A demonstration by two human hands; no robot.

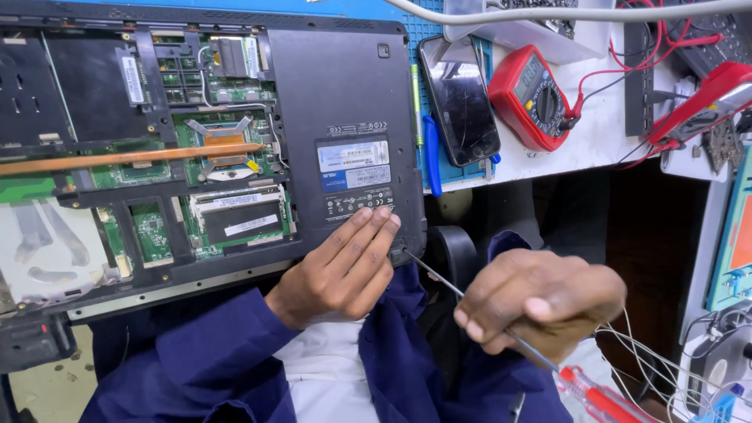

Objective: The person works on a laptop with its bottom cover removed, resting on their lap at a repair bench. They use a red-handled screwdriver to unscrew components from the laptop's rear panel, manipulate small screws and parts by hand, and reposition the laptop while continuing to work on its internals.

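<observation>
An opened laptop (pixel 235 133) lies bottom-up on a white workbench (pixel 595 133), its near edge hanging just past the bench's front toward the person's lap; the access cover is off, baring green circuit boards, a copper heat pipe (pixel 133 159) running across the middle and a memory module (pixel 244 219) in its slot. The left hand (pixel 341 270) rests flat on the laptop's near right corner, fingers (pixel 368 235) straight and close together, pressing on the black casing just below the label stickers. The right hand (pixel 540 301) is closed around the thin metal shaft of a screwdriver (pixel 501 329), thumb and fingertips pinching it, with the red, clear handle trailing down toward the lower right; the tip meets the laptop's corner right beside the left hand's fingertips. Under the laptop's far edge a blue work mat (pixel 427 31) shows, and on it, just right of the laptop, lie a blue pen-like tool (pixel 432 160) and a dark smartphone (pixel 459 98) with its screen off. Further right sits a red multimeter (pixel 533 98) with red and black leads looping over to more gear at the bench's edge — a red device (pixel 705 98) among it. White wires (pixel 666 360) dangle at the lower right, beside a teal-framed panel (pixel 732 235). The person wears a navy jacket (pixel 211 352) over white.
</observation>
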